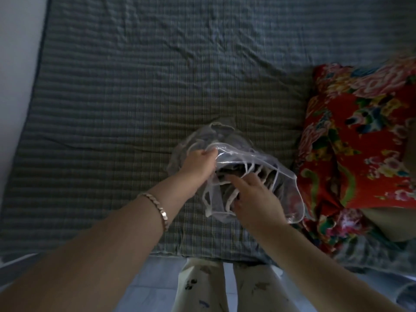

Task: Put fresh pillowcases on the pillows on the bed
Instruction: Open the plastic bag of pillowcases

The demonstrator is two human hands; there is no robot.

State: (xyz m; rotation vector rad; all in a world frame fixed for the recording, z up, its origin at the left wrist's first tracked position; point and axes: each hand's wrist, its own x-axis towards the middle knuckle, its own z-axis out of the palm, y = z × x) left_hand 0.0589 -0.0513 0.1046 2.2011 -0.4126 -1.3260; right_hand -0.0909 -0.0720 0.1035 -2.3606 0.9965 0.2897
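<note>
Opening a clear bag at the near edge of the bed

Standing at the near edge of the bed, the person holds a clear plastic bag (234, 154) with white piping above the grey checked sheet (126, 91). The left hand (199, 164), a bracelet (161, 209) on its wrist, has its fingers curled and clamped on the bag's far left rim, bunching the plastic. The right hand (256, 199) is at the bag's near side with its fingers spread apart, the forefinger stretched toward the mouth and the others bent among the white piping; whether they pinch anything cannot be told. Inside the bag lies folded dark cloth (234, 174), seen through the plastic, between the two hands. Just to the right of the bag a red floral cloth (364, 131) is heaped on the bed over something tan; what it covers is unclear. Pale printed trousers (198, 287) and light floor (153, 289) show near the bottom, and a white wall (15, 64) runs along the left
</note>
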